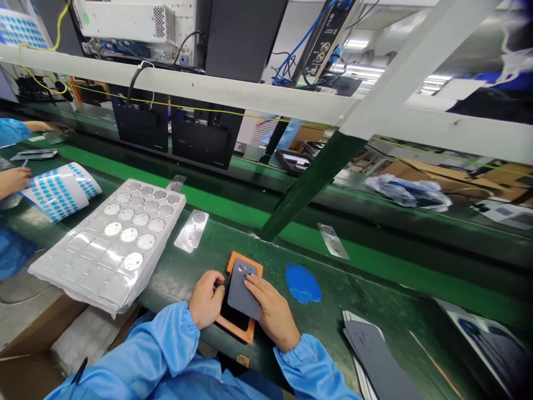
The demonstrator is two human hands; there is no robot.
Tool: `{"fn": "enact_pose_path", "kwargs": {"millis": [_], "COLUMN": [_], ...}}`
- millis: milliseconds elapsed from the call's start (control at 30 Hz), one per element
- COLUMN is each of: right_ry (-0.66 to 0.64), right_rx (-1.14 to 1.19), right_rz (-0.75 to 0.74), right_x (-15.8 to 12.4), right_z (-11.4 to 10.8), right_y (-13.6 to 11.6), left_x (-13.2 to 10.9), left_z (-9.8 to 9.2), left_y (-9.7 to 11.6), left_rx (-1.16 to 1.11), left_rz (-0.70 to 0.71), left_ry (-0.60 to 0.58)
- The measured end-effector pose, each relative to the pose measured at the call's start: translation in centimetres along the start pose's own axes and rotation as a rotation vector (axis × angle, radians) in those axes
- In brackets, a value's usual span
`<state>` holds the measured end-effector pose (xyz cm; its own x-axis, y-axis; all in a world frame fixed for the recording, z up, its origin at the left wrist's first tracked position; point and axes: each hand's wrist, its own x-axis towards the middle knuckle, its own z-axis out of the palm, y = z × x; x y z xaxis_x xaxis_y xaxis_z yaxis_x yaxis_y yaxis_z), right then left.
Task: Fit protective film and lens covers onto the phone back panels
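Observation:
A grey phone back cover point(241, 289) with camera holes at its top end lies tilted over an orange frame point(237, 329). Inside the frame a dark surface shows under the cover. My right hand point(272, 311) holds the cover by its right side, fingers resting on its face near the camera holes. At the left side of the frame my left hand point(207, 300) is closed, fingers curled and thumb near the cover's edge. What its fingertips hold, if anything, is hidden.
On the left stands a clear plastic tray point(94, 244) with several round discs. A blue patch point(303, 283) and a stack of grey covers point(375, 353) lie to the right. Clear film pieces point(191, 230) lie about. Another person's hand point(14, 182) is near a blue-dotted sheet point(62, 191).

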<state>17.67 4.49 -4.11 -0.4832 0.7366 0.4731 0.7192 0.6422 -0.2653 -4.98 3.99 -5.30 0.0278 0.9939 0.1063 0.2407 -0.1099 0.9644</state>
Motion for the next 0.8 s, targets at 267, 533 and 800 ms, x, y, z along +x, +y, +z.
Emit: {"fn": "enact_pose_path", "kwargs": {"millis": [267, 533, 800], "right_ry": [-0.092, -0.2, -0.354], "right_rx": [-0.001, -0.029, -0.041], "right_rz": [-0.013, 0.015, 0.098], "right_x": [0.7, 1.0, 8.7], "right_z": [-0.6, -1.3, -2.0], "right_y": [0.3, -0.2, 1.3], "left_x": [0.4, 3.1, 2.0], "left_z": [-0.1, -0.2, 1.9], "left_y": [0.6, 3.6, 3.3], "left_rx": [0.07, 0.149, 0.21], "left_rz": [0.046, 0.216, 0.199], "left_ry": [0.03, -0.142, -0.227]}}
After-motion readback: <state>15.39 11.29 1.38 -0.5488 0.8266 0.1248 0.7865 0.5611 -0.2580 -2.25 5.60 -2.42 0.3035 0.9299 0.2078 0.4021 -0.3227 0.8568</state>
